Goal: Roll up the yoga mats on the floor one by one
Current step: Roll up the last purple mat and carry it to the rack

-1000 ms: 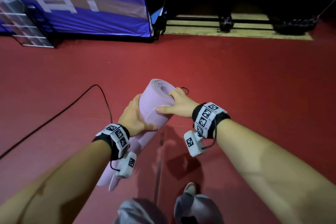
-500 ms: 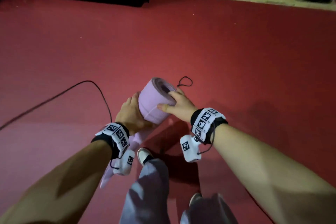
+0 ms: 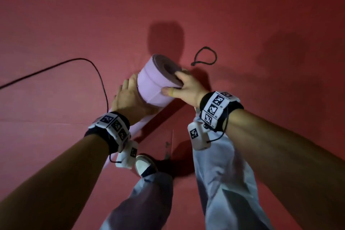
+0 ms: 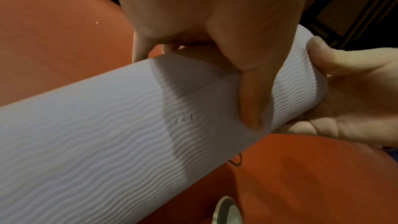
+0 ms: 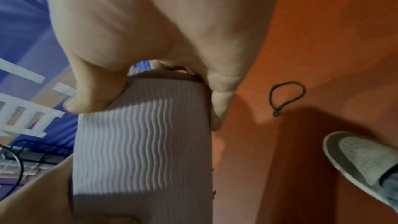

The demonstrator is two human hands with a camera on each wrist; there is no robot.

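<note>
Both hands are gripping the rolled mat (image 3: pixel 155 82), tilted above the red floor (image 3: pixel 261 15): the left hand (image 3: pixel 128 99) is wrapping its side, the right hand (image 3: pixel 184 87) is clasping its top end. The left forearm is hiding the mat's lower end.

A red floor (image 3: pixel 261 15) fills the head view. A small dark cord loop (image 3: pixel 205 56), knotted at one end, lies flat on it. A long black cable (image 3: pixel 97 73) curves across the floor from the left edge. A white and dark sneaker (image 3: pixel 144 165) stands on the floor below a leg in light grey trousers (image 3: pixel 224 183). In the right wrist view a blue banner with white marks (image 5: pixel 25 74) stands at the left, with a black wire rack (image 5: pixel 32 152) below it.
</note>
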